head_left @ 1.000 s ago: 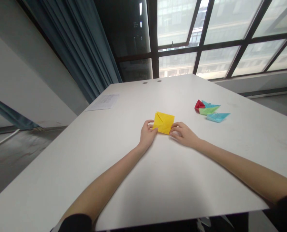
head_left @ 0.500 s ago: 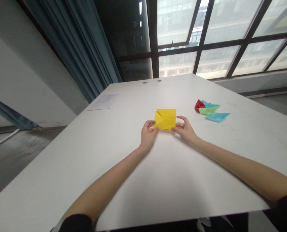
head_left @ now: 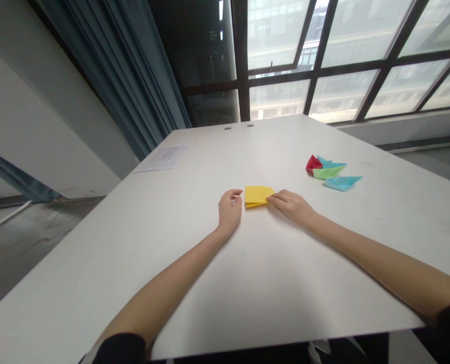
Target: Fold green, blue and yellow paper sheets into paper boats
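A yellow folded sheet of paper (head_left: pixel 257 194) lies just above the white tabletop or on it, doubled into a low rectangle whose layers gape slightly along the near edge. My right hand (head_left: pixel 290 203) pinches its right end between thumb and fingers. Just left of the paper is my left hand (head_left: pixel 230 206), apart from it, its fingers curled loosely with a gap to the thumb and nothing held. Part of the paper's right corner is hidden under my right fingertips.
On the right of the white table (head_left: pixel 194 283) sit folded paper shapes: a red one (head_left: pixel 313 165), a green one (head_left: pixel 328 172) and blue ones, the nearer blue shape (head_left: pixel 343 183) standing slightly apart. A printed sheet (head_left: pixel 163 158) lies at the far left edge.
The yellow paper was a taller, nearly square sheet held at both sides; now it is folded down to a lower strip. My left hand has let go, while my right hand still grips it.
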Motion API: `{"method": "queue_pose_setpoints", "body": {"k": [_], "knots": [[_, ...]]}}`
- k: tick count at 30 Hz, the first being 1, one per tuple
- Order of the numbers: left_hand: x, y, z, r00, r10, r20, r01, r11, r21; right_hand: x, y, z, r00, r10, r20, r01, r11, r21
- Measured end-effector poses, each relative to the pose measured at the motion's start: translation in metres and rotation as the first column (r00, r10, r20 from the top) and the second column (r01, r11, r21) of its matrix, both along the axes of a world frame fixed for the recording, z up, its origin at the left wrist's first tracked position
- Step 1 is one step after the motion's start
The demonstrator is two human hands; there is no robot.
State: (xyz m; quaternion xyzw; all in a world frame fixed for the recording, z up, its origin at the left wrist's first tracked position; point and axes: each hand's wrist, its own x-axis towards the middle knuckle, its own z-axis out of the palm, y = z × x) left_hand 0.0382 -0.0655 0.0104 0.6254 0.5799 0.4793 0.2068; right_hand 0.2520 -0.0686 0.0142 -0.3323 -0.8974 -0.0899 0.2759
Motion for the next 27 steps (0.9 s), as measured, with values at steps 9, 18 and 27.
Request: {"method": "queue_pose_setpoints", "body": {"k": [9, 18, 27], "knots": [[-0.007, 0.0, -0.003, 0.872, -0.076, -0.483, 0.067, 0.997, -0.037, -0.01, -0.007, -0.001, 0.981, 0.161, 0.104, -0.154, 0.986, -0.07], [-0.011, 0.006, -0.003, 0.771, -0.227, -0.595, 0.245, 0.968, -0.052, 0.006, 0.01, -0.01, 0.982, -0.17, -0.079, 0.156, 0.974, -0.165], [-0.018, 0.01, -0.005, 0.703, -0.218, -0.677, 0.258, 0.965, -0.043, 0.015, 0.02, -0.025, 0.959, -0.28, 0.051, 0.282, 0.914, -0.292]]}}
